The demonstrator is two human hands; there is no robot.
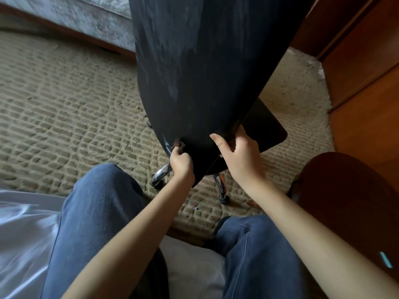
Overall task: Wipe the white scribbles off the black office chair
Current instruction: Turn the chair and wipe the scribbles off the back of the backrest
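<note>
One black office chair (205, 61), left grip (181, 164) pinching its lower edge, right grip (239, 156) clasping it alongside

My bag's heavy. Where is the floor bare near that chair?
Bare: the carpet left of the black office chair, up to the grey upholstered furniture. Crowded: under the chair, where left hand and right hand grip its lower edge above the chrome legs. The strip by the wooden cabinet is narrow.

Left grip (181, 165) curled tight; right grip (239, 157) clasping, thumb out.
</note>
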